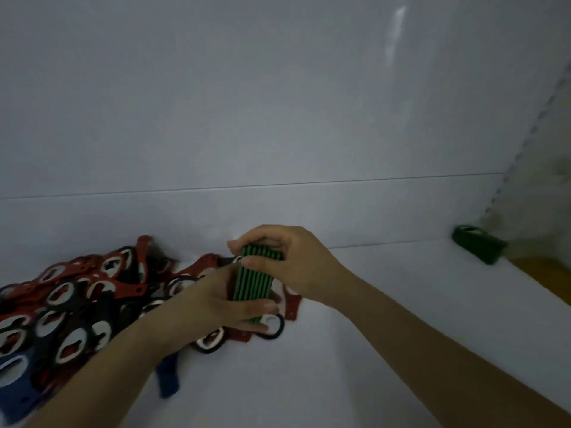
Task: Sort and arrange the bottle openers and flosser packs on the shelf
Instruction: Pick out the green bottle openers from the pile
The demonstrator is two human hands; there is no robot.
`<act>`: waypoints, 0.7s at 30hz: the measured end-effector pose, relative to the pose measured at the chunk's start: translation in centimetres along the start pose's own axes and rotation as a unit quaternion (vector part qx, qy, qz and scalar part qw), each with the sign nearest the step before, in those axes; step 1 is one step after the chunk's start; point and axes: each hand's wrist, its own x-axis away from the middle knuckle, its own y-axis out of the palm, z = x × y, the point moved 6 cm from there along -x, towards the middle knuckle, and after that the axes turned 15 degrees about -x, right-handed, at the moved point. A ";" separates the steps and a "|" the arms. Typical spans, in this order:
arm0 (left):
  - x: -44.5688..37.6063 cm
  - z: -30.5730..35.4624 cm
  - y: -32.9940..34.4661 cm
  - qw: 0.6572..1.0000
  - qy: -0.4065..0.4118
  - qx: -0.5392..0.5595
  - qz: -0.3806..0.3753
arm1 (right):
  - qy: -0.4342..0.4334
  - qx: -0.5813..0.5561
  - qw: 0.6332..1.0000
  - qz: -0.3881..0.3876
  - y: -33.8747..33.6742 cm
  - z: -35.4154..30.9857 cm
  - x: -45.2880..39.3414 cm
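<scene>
Green openers, a squared stack (254, 281), sit pinched between my left hand (216, 299) below and right hand (287, 261) above, over the mixed pile (77, 304). I'd align edges, then carry them to the green group (477, 244).

A white shelf (386, 319) fills the lower half of the frame, closed at the back by a white wall panel. On its left side lies a loose pile of bottle openers (77, 304), red, black and dark blue, overlapping one another, with one blue handle sticking out toward the lower centre. Well apart, at the far right of the frame near the back corner, a small stack of green bottle openers (477, 244) rests on the shelf.
</scene>
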 end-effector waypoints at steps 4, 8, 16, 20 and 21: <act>-5.2 2.8 5.7 0.986 0.006 -0.158 -0.047 | 0.043 0.029 0.997 0.064 -8.6 0.8 5.5; -10.9 5.7 11.8 0.960 0.005 -0.269 -0.072 | 0.055 0.136 0.955 0.256 -20.7 1.5 13.4; -20.6 11.5 22.7 0.872 -0.087 -0.474 -0.084 | 0.150 0.233 0.836 0.475 -38.4 1.5 23.0; -24.4 13.4 25.4 0.848 -0.100 -0.517 -0.056 | 0.254 0.203 0.840 0.435 -41.4 4.1 21.3; -25.3 13.7 26.0 0.853 -0.106 -0.509 -0.049 | 0.268 0.187 0.845 0.423 -41.6 4.8 20.7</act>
